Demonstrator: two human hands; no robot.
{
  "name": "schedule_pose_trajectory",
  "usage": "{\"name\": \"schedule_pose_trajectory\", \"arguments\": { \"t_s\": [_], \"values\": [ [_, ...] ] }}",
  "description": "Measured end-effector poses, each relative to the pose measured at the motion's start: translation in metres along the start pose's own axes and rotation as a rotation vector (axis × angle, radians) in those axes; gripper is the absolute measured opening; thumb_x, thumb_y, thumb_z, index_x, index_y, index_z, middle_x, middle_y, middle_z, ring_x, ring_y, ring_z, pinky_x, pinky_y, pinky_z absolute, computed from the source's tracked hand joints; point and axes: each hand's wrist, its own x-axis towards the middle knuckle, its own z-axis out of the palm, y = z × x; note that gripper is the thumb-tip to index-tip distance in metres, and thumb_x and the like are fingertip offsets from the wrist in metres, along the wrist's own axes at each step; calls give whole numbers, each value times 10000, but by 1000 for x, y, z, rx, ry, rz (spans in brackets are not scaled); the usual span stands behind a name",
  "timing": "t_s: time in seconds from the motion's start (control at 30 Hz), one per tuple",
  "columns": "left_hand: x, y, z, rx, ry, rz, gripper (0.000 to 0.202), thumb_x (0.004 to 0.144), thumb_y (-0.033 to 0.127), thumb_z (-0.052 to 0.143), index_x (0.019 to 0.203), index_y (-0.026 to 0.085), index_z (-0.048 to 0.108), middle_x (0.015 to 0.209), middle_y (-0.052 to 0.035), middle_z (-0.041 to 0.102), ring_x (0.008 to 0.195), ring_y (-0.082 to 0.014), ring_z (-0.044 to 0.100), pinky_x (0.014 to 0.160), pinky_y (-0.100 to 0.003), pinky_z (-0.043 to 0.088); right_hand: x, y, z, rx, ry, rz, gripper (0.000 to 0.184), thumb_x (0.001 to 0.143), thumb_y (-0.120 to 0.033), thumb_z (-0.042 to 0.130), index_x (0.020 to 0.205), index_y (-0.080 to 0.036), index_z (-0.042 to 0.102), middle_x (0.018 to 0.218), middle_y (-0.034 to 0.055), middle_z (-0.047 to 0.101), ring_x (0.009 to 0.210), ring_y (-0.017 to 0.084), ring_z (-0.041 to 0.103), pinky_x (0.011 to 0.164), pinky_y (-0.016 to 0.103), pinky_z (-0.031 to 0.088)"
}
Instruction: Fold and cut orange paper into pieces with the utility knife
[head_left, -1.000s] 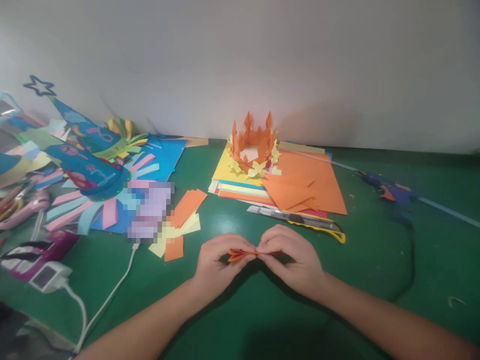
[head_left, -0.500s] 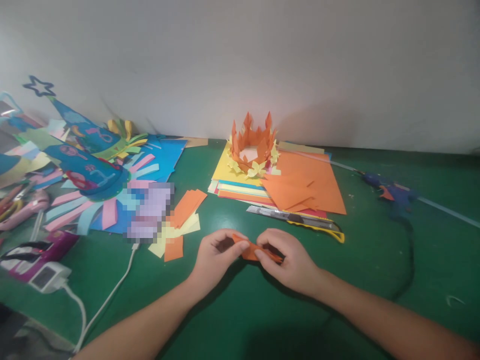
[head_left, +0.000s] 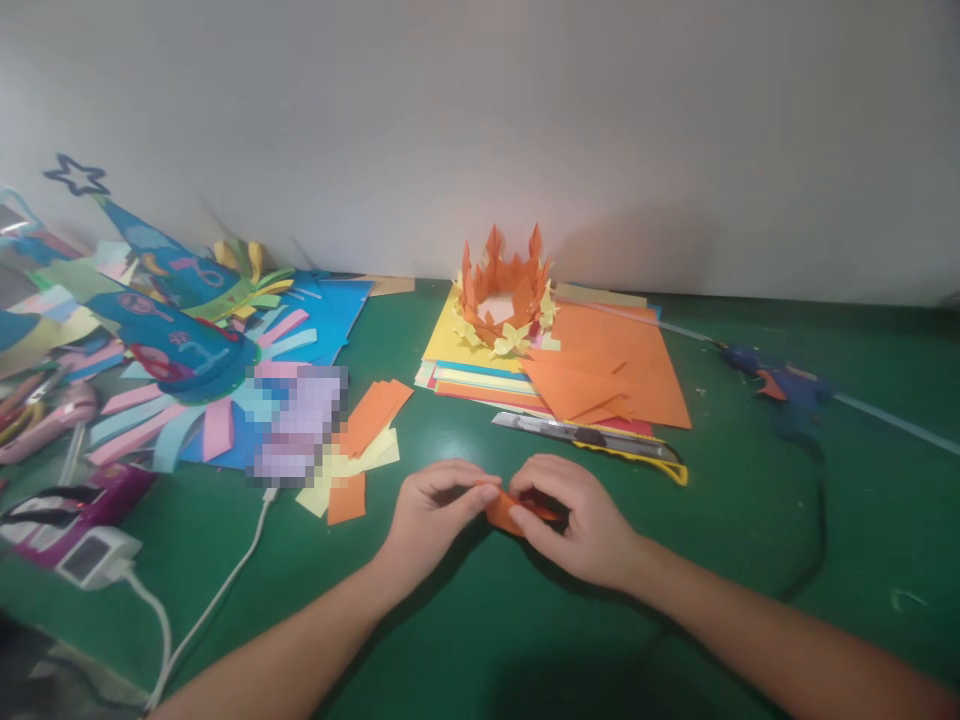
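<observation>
A small folded piece of orange paper (head_left: 504, 512) is pinched between my two hands, low over the green table. My left hand (head_left: 439, 510) grips its left end between thumb and fingers. On the right end, my right hand (head_left: 574, 515) holds it the same way, its fingers covering part of the folds. Just beyond my hands lies a yellow utility knife (head_left: 592, 435) with its blade to the left. Behind the knife, an orange paper crown (head_left: 506, 285) with pale yellow flowers stands on a stack of coloured paper (head_left: 480, 375).
Orange paper strips (head_left: 377, 415) and pale yellow pieces lie left of my hands. Blue cone hats (head_left: 176, 335) with paper fringes rest farther left, by a power strip (head_left: 97, 510) with a white cable (head_left: 221, 585). A blue glue gun (head_left: 780, 380) lies at the right.
The folded orange paper has turned slightly between my fingers; its left tip, upright before, is now mostly covered by my left fingers. Both hands stay in nearly the same place.
</observation>
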Motion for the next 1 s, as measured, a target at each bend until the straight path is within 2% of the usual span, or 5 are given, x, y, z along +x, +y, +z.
{"name": "schedule_pose_trajectory", "arguments": {
  "t_s": [0.1, 0.37, 0.73, 0.9, 1.0],
  "values": [
    [1, 1, 1, 13, -8, 37, 108, 674, 295, 753, 671, 187, 751, 712, -50, 708, 662, -149, 630, 617, -245, 528, -1, 1, 1, -11, 6, -7, 180, 885, -247, 500, 721, -190, 548, 595, -5, 507, 563, 127, 447, 541, 262, 351],
    [-1, -1, -1, -82, 31, -151, 241, 698, 398, 734, 713, 158, 721, 685, -25, 670, 605, -112, 567, 595, -231, 495, -1, 2, 4, -14, -30, 50, 223, 900, -270, 511, 695, -193, 558, 600, -7, 545, 557, 119, 483, 539, 247, 355],
    [-3, -2, 8, 134, 71, 74, 248, 868, 384, 541, 737, 173, 544, 701, 8, 536, 669, -115, 507, 647, -226, 435, 1, -2, 8, 217, -95, 253, 240, 857, -320, 567, 665, -184, 517, 557, -42, 500, 498, 84, 416, 459, 196, 331],
    [3, -6, 4, 45, -34, -11, 283, 830, 436, 585, 950, 183, 538, 685, 31, 506, 579, -87, 490, 550, -198, 436, 3, -3, 8, 231, -48, 289, 276, 857, -346, 548, 643, -183, 487, 549, -49, 459, 488, 79, 385, 450, 195, 322],
    [4, -6, 2, -11, -111, -112, 337, 789, 486, 613, 870, 167, 538, 648, 42, 485, 535, -75, 496, 506, -190, 458, 2, -1, 6, 214, 15, 302, 292, 861, -358, 536, 632, -183, 485, 547, -48, 459, 485, 81, 387, 448, 198, 320]
  ]
}}
